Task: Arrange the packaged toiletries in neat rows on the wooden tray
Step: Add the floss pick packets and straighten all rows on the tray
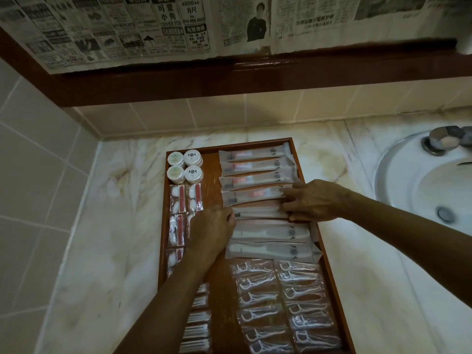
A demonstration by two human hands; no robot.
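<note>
Squaring up one long sachet (258, 213) in the right-hand column of the wooden tray (301, 164), both hands work its ends: left hand (214, 223) has its fingers curled onto the left end, right hand (310, 200) pinches the right end with spread fingers, probably so it sits parallel to the toothbrush packs (255, 172) above. Floss picks (283, 302), round soaps (185, 166) and cotton kits (182, 200) already sit in rows. Tray's on the marble worktop (107, 226) beside the sink (421, 180).
</note>
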